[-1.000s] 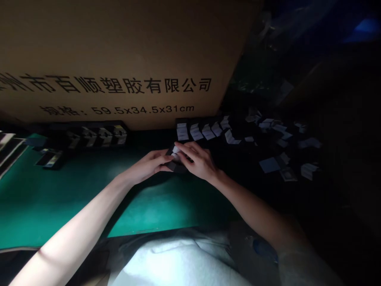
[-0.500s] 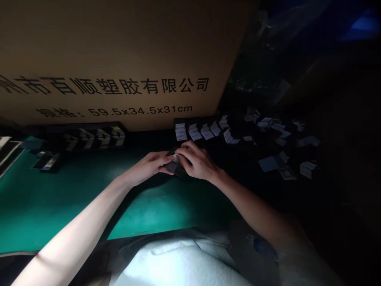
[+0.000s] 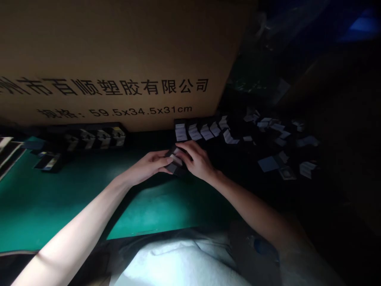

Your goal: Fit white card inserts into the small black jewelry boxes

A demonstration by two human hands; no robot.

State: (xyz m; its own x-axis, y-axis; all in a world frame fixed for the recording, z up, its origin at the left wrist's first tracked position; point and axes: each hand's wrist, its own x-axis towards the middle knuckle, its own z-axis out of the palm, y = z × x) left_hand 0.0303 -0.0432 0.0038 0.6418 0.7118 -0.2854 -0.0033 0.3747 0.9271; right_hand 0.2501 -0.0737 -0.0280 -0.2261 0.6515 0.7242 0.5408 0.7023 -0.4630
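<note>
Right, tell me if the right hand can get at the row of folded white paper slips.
Probably yes: the right hand lies just below the slips, nothing showing between them. But it grips a small black piece with the left hand, so it would likely release that first.

Head-worn view angled forward and down at both hands [image 3: 148, 167] [image 3: 196, 159]

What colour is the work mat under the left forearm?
The mat is teal green, best seen in the head view.

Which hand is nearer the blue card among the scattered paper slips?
Right: the right hand is left of the blue card, and the left hand is farther left.
</note>
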